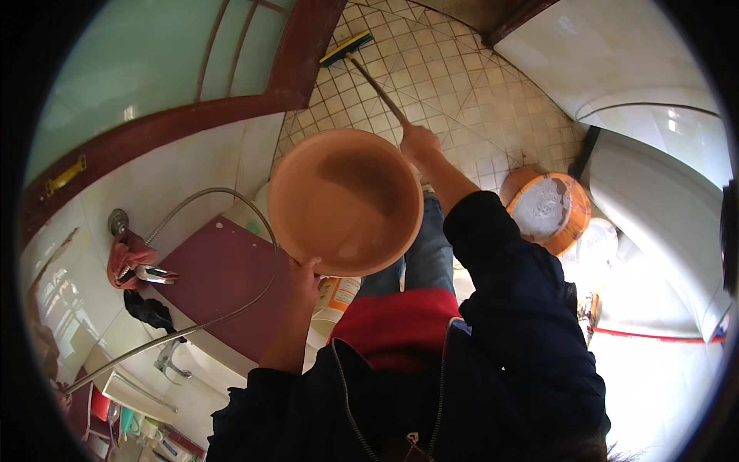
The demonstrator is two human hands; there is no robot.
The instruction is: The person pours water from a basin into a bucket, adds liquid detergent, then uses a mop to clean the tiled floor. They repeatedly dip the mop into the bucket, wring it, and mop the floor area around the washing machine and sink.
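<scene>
My left hand [306,276] grips the near rim of a wide, round, brownish-orange basin [346,202], with the thumb over its edge. The basin hangs in front of my legs, its inside facing up; a shadow lies across it, and I cannot tell whether it holds water. My right hand [420,141] is closed around the upper end of a long handle [378,89], just beyond the basin's right rim. At the handle's far end, a yellow and dark green floor brush or squeegee head [346,49] rests on the tiled floor [456,75].
On the right, a wooden bucket [577,213] holds foamy contents beside a white appliance or fixture [641,185]. A red-framed glass door [231,110] stands at upper left. A shower hose [254,205] loops over a maroon surface [213,277]. An orange-labelled white bucket [338,291] stands near my legs.
</scene>
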